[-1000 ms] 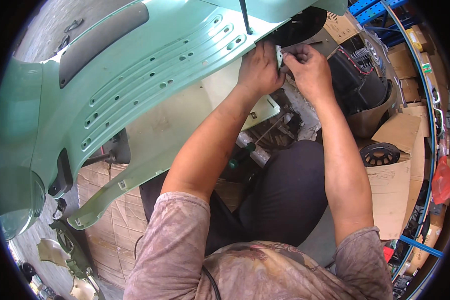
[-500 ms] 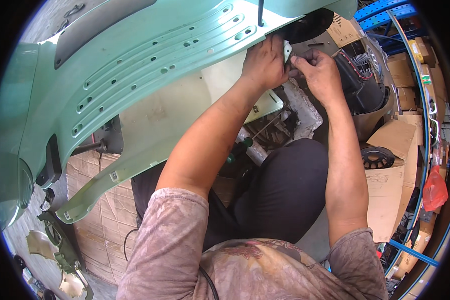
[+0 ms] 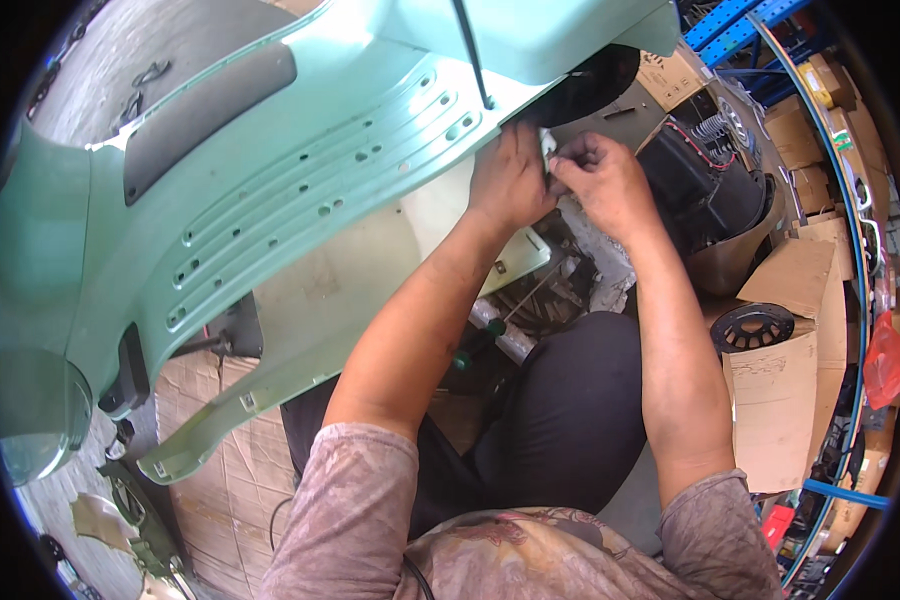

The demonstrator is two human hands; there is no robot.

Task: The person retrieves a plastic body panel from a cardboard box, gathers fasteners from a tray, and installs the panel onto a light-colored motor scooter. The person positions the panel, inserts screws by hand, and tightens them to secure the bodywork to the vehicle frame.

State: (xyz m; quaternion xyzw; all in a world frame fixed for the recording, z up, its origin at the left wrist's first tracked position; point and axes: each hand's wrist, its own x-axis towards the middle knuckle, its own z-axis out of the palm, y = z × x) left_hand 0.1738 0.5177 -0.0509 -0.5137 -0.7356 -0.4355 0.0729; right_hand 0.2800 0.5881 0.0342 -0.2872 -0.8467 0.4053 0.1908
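A mint-green scooter body with a slotted footboard (image 3: 360,160) spans the upper left. Below its edge hangs a long pale-green side panel (image 3: 330,300), its inner face towards me. My left hand (image 3: 515,180) is closed around the far end of this panel, under the footboard's right end. A small whitish tab (image 3: 548,145) shows beside its fingers. Right against that tab, my right hand (image 3: 600,185) has thumb and forefinger pinched together. Whatever lies between those fingertips is too small to make out.
A green-handled screwdriver (image 3: 480,340) lies by my knee near a whitish block (image 3: 605,265). To the right are a black moulded part (image 3: 700,190) and an open cardboard box (image 3: 775,400) with a black ring-shaped part (image 3: 755,327). Flattened cardboard (image 3: 220,440) covers the floor at left.
The view has shifted, so the scooter body and both hands appear lower. Both hands stay at the same panel end, the right one still pinching by the tab.
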